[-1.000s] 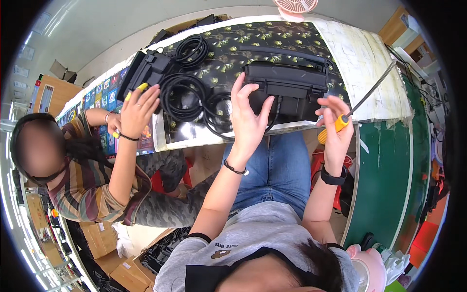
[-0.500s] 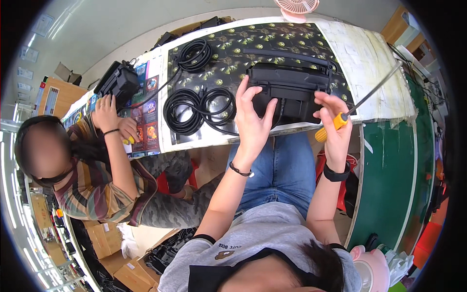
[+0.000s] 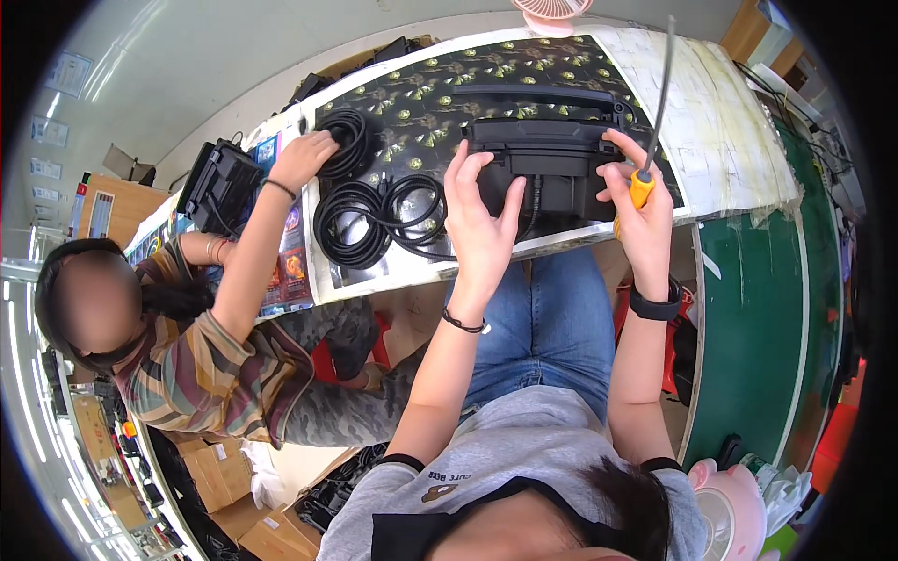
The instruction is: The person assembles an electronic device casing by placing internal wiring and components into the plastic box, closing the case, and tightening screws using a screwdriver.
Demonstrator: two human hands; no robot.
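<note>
The worktop [image 3: 730, 140], covered with a dark patterned sheet and a pale sheet at its right end, runs across the upper part of the view. A co-worker in a striped top [image 3: 201, 369] sits to the left, one arm stretched out so that the hand [image 3: 301, 159] rests on a small coil of black cable [image 3: 348, 140]. A black boxy device [image 3: 552, 168] lies at the near edge of the worktop, in front of the person's lap. Left of it, two larger coils of black cable [image 3: 374, 220] lie side by side. The left hand [image 3: 479, 220] lies spread on the device's left end, fingers apart and pressing its top, its grip not closed around anything. The right hand [image 3: 641, 201] touches the device's right end, its grip clamped on the orange handle of a screwdriver [image 3: 655, 103] whose shaft points upward. A black wristband [image 3: 655, 307] circles the right wrist.
</note>
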